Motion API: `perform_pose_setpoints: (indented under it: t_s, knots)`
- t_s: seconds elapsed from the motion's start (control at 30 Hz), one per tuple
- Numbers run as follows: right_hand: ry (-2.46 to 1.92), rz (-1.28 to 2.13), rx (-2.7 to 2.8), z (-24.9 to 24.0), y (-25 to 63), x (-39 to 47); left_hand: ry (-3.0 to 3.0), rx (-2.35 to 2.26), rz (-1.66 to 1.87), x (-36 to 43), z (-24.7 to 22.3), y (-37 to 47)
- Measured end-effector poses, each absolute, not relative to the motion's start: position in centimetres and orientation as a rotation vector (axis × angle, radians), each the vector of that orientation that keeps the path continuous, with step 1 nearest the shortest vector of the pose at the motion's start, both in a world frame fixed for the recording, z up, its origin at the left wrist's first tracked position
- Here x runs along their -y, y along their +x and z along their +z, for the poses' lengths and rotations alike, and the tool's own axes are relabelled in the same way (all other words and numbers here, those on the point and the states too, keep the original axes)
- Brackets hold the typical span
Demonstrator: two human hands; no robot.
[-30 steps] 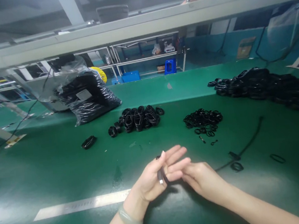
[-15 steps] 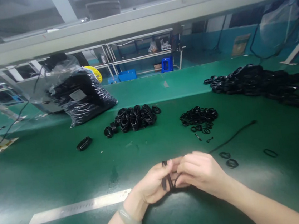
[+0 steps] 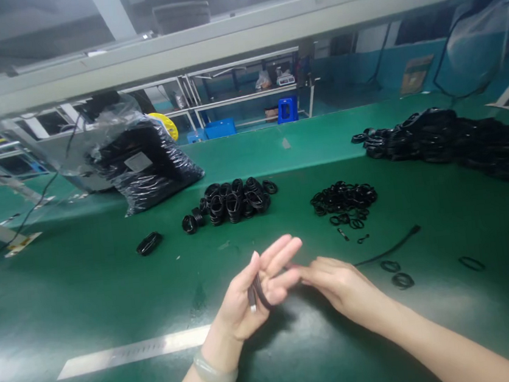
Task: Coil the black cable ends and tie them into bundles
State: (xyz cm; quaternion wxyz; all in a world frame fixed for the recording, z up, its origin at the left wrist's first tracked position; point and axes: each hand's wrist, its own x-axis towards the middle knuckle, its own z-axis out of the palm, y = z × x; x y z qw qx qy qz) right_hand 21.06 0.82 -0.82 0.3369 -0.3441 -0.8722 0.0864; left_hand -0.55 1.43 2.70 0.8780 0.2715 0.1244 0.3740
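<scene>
My left hand (image 3: 263, 288) is turned palm up with its fingers stretched out. A black USB cable (image 3: 260, 291) loops over its palm beside the thumb, and the metal plug points down. My right hand (image 3: 338, 279) has its fingers closed at the left hand's fingertips, pinching the same cable; the pinched part is mostly hidden. The cable's free tail emerges behind the right hand and lies toward the right, ending in a black connector. Near that tail lie two small black rings (image 3: 402, 281), with a single thin ring (image 3: 471, 263) farther right.
Coiled black cables (image 3: 237, 202) are stacked mid-table, with one separate coil (image 3: 149, 243) to their left. A pile of small black loops (image 3: 345, 198) sits right of centre. Behind are a large cable heap (image 3: 441, 139) and a plastic bag (image 3: 155, 165). A metal ruler (image 3: 135, 352) lies front left.
The left hand's fingers have straightened and spread from a curled grip. My right hand has shifted slightly right, off the left palm. The cable's free end has been drawn in toward the hands.
</scene>
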Motion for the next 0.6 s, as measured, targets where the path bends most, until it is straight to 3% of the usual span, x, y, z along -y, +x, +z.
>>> perform_pose_setpoints:
  t_s: [0.33, 0.6]
  knots:
    - [-0.835, -0.273, 2.349, -0.7, 20.1, 0.9, 0.545, -0.701, 1.137, -2.1, 1.4, 1.4]
    - [-0.774, -0.275, 2.216, 1.5, 21.2, 0.6, 0.698, -0.576, 0.602, -0.2, 0.2, 2.3]
